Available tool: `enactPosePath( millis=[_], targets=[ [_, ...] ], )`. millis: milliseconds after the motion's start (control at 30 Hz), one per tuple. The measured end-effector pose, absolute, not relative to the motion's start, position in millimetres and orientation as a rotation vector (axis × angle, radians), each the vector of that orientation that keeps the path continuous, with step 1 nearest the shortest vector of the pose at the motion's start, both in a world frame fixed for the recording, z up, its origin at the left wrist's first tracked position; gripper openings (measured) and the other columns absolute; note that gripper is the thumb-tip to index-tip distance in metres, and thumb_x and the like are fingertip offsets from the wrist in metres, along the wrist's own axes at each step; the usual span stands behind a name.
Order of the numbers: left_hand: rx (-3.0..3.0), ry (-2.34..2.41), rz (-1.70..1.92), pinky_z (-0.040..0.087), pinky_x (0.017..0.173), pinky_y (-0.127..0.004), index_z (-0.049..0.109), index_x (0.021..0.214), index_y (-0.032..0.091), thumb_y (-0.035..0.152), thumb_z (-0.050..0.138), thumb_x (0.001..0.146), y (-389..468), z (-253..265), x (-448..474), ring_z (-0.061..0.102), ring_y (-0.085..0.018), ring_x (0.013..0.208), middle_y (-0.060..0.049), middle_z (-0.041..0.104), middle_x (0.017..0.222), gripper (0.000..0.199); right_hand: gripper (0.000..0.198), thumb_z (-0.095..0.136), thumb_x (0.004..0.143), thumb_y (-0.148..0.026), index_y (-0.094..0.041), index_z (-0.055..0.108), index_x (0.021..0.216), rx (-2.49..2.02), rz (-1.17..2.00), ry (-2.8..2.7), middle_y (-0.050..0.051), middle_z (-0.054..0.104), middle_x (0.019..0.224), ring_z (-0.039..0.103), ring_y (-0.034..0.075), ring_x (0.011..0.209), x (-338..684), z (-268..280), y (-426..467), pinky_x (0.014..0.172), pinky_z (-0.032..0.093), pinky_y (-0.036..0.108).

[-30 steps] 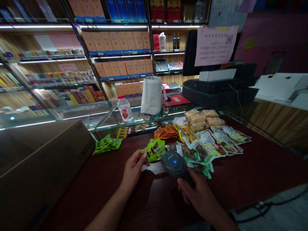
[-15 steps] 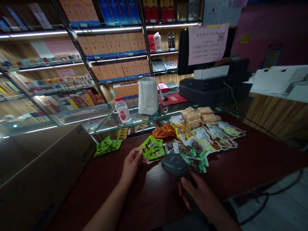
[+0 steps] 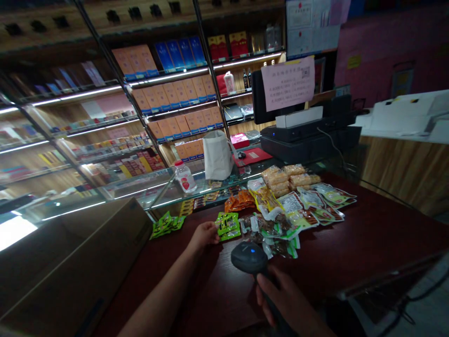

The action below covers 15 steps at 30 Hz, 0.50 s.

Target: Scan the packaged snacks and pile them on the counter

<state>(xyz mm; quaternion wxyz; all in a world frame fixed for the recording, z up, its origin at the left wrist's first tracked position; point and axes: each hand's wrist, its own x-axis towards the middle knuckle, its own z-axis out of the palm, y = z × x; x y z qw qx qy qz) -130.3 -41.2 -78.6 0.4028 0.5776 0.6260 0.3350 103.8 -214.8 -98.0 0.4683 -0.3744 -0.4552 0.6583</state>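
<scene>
My right hand point(image 3: 277, 292) is wrapped around the handle of a dark barcode scanner point(image 3: 249, 257), whose head points toward the snacks and shows a blue light. At the left edge of a small pile of green snack packets point(image 3: 228, 224), my left hand point(image 3: 206, 234) has its fingers closed on a packet; the fingertips are partly hidden. A second group of green packets point(image 3: 166, 224) lies farther left by the box. Orange packets point(image 3: 240, 201) sit just behind the pile. Dark-brown snack bags with green edges point(image 3: 271, 231) lie to its right, in front of the yellow snack bag point(image 3: 263, 194).
An open cardboard box point(image 3: 73, 262) takes up the left of the dark-red table point(image 3: 217, 290). Wrapped beige rolls point(image 3: 291, 178) and flat snack bags point(image 3: 315, 203) lie to the right. Behind are a plastic jar point(image 3: 184, 178), a white bag point(image 3: 217, 157) and a monitor point(image 3: 259, 100).
My left hand has lowered a raised green packet onto the pile. The scanner has tilted somewhat, and a blue light now shows on it. The camera view has shifted upward.
</scene>
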Motion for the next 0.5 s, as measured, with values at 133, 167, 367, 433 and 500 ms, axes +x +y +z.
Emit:
enactPosePath(
  millis=[133,167,367,433,500],
  targets=[
    [1.605,1.892,0.845,0.049,0.052,-0.028,0.057,0.074,0.019,0.056,0.059,0.082,-33,-74,-145,0.065,-0.018,0.054,-0.004,0.067,0.065,0.039,0.061,0.054,0.078,-0.079,-0.018,0.054,0.074,-0.914,1.601,-1.161,-0.004,0.058,0.060,0.047,0.005,0.035,105,-100,-217,0.035,0.033,0.017],
    [1.650,1.994,0.868,0.052,0.061,-0.032,0.059,0.079,0.018,0.054,0.057,0.085,-33,-72,-153,0.068,-0.021,0.066,-0.007,0.070,0.074,0.036,0.062,0.052,0.078,-0.080,-0.018,0.054,0.073,-0.919,1.600,-1.177,-0.004,0.057,0.059,0.047,0.005,0.035,105,-100,-217,0.035,0.033,0.018],
    [1.764,2.606,0.942,0.032,0.109,-0.052,0.041,0.138,0.007,0.031,0.050,0.089,-22,-50,-220,0.032,-0.038,0.142,-0.028,0.041,0.148,0.055,0.069,0.047,0.072,-0.088,-0.020,0.054,0.073,-1.001,1.628,-1.234,-0.004,0.056,0.057,0.048,0.007,0.036,104,-96,-215,0.036,0.034,0.020],
    [1.764,2.696,0.823,0.035,0.107,-0.052,0.042,0.137,0.003,0.030,0.052,0.088,-15,-48,-239,0.037,-0.040,0.138,-0.031,0.044,0.145,0.057,0.072,0.047,0.068,-0.091,-0.019,0.055,0.076,-0.999,1.642,-1.218,-0.003,0.058,0.062,0.049,0.007,0.038,104,-96,-215,0.038,0.036,0.021],
    [1.776,2.730,0.666,0.042,0.101,-0.048,0.053,0.127,0.005,0.030,0.052,0.088,-10,-49,-254,0.052,-0.038,0.127,-0.028,0.057,0.132,0.047,0.072,0.046,0.069,-0.090,-0.019,0.055,0.079,-0.973,1.646,-1.214,-0.002,0.060,0.065,0.049,0.008,0.039,104,-96,-214,0.039,0.036,0.021]
  ],
)
